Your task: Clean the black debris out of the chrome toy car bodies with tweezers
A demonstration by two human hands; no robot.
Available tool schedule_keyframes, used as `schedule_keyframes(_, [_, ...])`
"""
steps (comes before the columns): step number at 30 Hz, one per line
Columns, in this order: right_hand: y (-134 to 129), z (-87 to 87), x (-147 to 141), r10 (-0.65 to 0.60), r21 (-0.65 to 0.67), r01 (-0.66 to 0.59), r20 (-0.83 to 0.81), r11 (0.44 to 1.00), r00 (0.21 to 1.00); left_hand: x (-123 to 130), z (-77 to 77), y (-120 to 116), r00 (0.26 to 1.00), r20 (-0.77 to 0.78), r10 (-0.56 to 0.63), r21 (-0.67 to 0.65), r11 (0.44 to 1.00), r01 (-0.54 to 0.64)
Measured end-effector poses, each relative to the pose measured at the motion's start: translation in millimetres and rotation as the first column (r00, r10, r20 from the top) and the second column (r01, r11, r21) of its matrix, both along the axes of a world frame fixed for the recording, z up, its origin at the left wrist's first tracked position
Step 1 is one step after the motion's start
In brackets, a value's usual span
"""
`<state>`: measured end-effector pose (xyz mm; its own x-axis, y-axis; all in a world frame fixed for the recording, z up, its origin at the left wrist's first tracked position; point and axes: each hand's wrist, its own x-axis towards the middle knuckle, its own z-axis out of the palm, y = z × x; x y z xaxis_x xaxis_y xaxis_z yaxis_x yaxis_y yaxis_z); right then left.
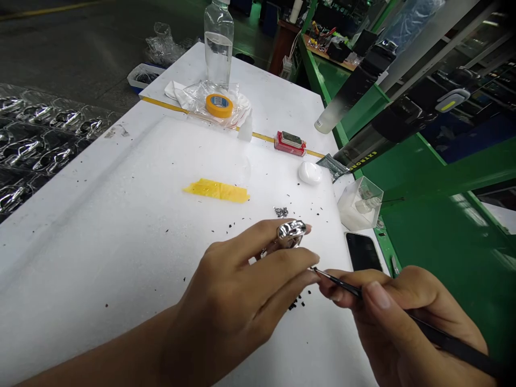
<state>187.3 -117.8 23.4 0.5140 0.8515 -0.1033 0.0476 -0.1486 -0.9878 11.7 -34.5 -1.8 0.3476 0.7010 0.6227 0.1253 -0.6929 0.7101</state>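
Left hand (237, 285) clasps shiny curved silver-metallic part (292, 230) – likely steadying it – while right hand (411, 317) pinches slim black metal-tipped tool (343, 285), presumably for precision.

White tabletop (100, 258)'s kinda littered: black bits (281, 212) are scattered near the yellow strip (217, 190), white case (310, 173) parked right of it.

White worktop (274, 97) beside green panels (433, 258) in a dim workshop.
The dark floor (84, 51), marked with a yellow stripe (52, 9), spreads at upper left; a brown stand (281, 45) rises beyond the worktop's far end; dark shelving (489, 94) lines the upper right, and pale light glints off the green panels.
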Motion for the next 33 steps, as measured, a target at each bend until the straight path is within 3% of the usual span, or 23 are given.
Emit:
schedule_keyframes(2, [5.3,3.0,6.5,0.054,-0.002,-0.054,0.001,0.999,0.999,-0.7,0.8,-0.3,1.000,-0.007,0.007,0.009,1.000,-0.007])
schedule_keyframes(10, [13.2,6.9,16.0,0.081,-0.047,-0.081,-0.006,0.996,0.997,-2.5,0.7,-1.1,1.000,0.007,-0.009,0.015,1.000,0.009])
schedule_keyframes(16, [14.6,7.8,16.7,0.160,-0.073,-0.161,-0.011,0.984,0.987,-1.7,3.7,3.3,0.998,0.061,-0.032,-0.052,0.998,0.035])
schedule_keyframes(33, [26.9,14.6,9.7,0.138,0.036,-0.141,0.078,0.989,0.987,-0.8,-3.5,8.2,0.988,0.151,0.021,-0.046,0.999,-0.014])
